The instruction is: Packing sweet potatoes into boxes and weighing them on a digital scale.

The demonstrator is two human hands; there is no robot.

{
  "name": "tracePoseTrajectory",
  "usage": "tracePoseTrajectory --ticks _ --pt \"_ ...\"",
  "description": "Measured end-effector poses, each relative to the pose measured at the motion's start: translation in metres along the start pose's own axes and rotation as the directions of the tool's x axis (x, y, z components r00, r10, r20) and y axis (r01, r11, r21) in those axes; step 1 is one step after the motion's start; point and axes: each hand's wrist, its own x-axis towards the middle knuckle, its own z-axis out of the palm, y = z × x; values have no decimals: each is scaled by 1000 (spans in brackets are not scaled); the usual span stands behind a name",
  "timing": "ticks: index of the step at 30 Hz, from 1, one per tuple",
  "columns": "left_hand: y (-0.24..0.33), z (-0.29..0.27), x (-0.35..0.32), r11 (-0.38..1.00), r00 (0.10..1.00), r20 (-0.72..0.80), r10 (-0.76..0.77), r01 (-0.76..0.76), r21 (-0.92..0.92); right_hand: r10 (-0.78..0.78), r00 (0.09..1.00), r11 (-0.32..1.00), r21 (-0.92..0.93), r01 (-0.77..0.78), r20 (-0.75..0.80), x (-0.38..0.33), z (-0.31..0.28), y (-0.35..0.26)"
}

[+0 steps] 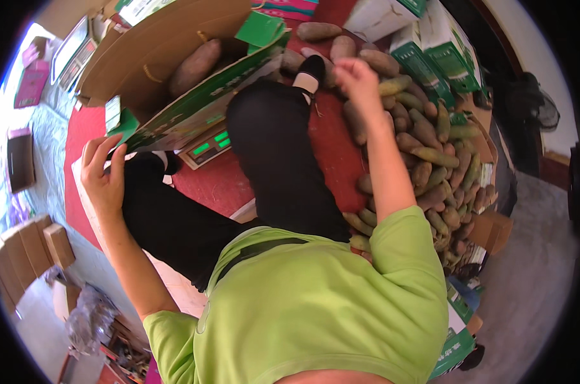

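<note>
My left hand (104, 177) has its fingers bent at the near left corner of a large cardboard box (197, 99), brown inside with a green printed wall. The box leans open, with a big reddish-brown tuber (196, 66) inside it. Under the box sits a digital scale (207, 149) with lit green displays. My right hand (358, 82), smeared by motion, is over the far end of a heap of long, reddish-brown and green tubers (429, 132). Whether anything is between its fingers cannot be made out.
My black-trousered legs (280, 153) straddle the red mat (210, 185). Green and white boxes (429, 54) stand beyond the heap on the right. Brown cartons (24, 253) and a clear plastic bag (93, 318) lie at the left. Another green box (455, 329) is at the lower right.
</note>
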Motion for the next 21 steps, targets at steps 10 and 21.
tracePoseTrajectory --ticks 10,21 --pt "1 9 -1 998 998 13 -60 60 10 502 864 729 -555 -400 37 -130 -3 201" --pt "8 11 10 997 998 -7 -54 55 46 562 821 661 -652 -371 103 -134 29 303"
